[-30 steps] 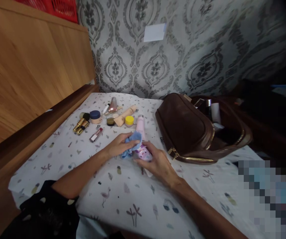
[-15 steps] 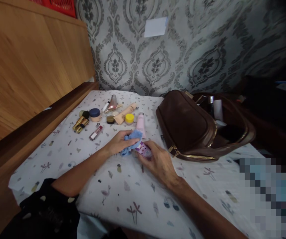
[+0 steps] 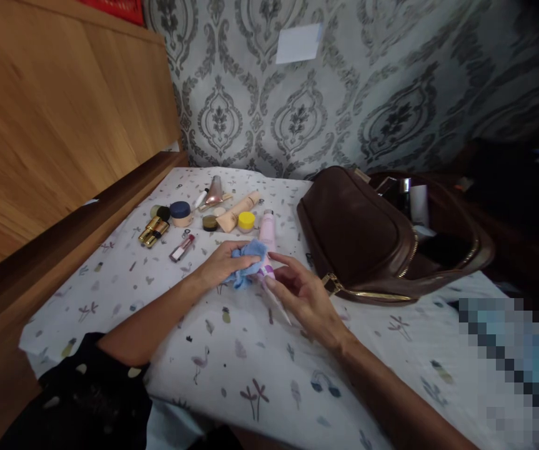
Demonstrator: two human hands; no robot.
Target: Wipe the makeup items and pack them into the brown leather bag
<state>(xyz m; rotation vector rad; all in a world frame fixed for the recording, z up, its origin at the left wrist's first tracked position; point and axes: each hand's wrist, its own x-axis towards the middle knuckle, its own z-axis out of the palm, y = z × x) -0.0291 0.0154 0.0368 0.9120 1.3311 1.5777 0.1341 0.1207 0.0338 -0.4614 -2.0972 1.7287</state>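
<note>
My left hand (image 3: 220,262) is closed on a bunched blue cloth (image 3: 245,265), wrapped against the upper end of a white and purple tube (image 3: 267,275). My right hand (image 3: 304,290) grips that tube loosely, thumb and forefinger on its sides. The tube's flat white end is seen nearly edge-on, pointing towards me; its cap end is hidden by the cloth. Just beyond the cloth lies a pink tube (image 3: 268,227). A yellow-lidded jar (image 3: 246,221) and a beige tube (image 3: 238,211) lie to its left.
A brown leather bag (image 3: 356,231) gapes at the right with bottles inside. Further left are a blue-lidded jar (image 3: 180,214), gold lipstick tubes (image 3: 153,232), a lip gloss (image 3: 182,249) and a rose-coloured tube (image 3: 215,192). A wooden cabinet (image 3: 72,94) borders the left side.
The white and purple tube has turned in my hands, from its patterned face showing to nearly edge-on. My right fingers have loosened and spread a little. The cloth stays at the same end.
</note>
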